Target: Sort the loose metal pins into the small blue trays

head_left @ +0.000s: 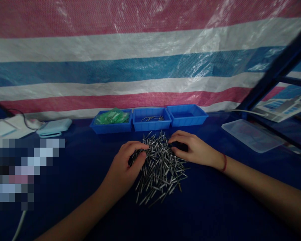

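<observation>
A loose pile of silvery blind rivets (160,167) with thin pins lies on the dark blue table top. My left hand (126,162) is at the upper left edge of the pile, its thumb and index finger apart over the rivets. On the opposite side, my right hand (190,147) curves toward the pile with thumb and fingers apart, fingertips by the outer rivets. I see nothing held in either hand. Behind the pile, a blue bin (152,125) has some rivets inside.
The left blue bin (111,128) holds green plastic packets (112,116); another blue bin (187,120) stands at right. A translucent plastic lid (252,135) lies farther right. At left are a light blue device (55,126) and a cable (20,224). Striped sheeting (145,70) hangs behind.
</observation>
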`<state>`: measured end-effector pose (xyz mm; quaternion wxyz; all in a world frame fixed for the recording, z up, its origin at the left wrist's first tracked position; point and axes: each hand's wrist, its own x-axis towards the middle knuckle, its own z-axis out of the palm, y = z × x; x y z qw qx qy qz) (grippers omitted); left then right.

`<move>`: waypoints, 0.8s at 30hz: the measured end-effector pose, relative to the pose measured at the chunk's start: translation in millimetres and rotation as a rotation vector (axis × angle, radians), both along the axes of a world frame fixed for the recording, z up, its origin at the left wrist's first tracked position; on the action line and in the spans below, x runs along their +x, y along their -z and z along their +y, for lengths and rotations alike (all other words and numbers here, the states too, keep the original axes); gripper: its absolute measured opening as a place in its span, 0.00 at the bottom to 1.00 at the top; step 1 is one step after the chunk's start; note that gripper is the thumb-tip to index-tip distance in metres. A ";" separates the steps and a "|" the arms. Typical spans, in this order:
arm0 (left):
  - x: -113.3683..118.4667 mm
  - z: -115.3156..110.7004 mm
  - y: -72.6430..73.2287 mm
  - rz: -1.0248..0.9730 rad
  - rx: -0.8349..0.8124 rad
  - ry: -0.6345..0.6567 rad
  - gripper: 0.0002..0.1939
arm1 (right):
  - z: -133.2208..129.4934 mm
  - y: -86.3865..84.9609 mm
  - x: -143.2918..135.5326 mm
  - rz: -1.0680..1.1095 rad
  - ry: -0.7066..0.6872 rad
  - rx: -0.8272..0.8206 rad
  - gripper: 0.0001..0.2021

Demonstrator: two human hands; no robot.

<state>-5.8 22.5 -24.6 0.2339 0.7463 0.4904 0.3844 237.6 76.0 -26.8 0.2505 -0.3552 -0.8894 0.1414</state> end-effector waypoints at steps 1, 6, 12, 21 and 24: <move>0.1 0.0 -0.3 0.003 0.002 0.003 0.09 | -0.2 0.4 -0.1 0.004 -0.009 0.004 0.11; 0.6 0.9 -1.3 0.012 0.006 0.007 0.09 | 1.4 4.1 0.8 0.050 -0.062 -0.005 0.10; -0.1 1.0 -1.4 0.017 0.005 0.002 0.08 | 2.3 3.4 1.8 0.044 -0.076 -0.036 0.08; 1.9 0.0 -3.9 0.057 0.016 0.002 0.09 | 2.6 1.9 0.0 0.011 -0.096 -0.037 0.05; 1.9 0.6 -4.2 0.077 0.029 0.000 0.09 | 2.1 1.9 -0.3 0.002 -0.088 -0.025 0.06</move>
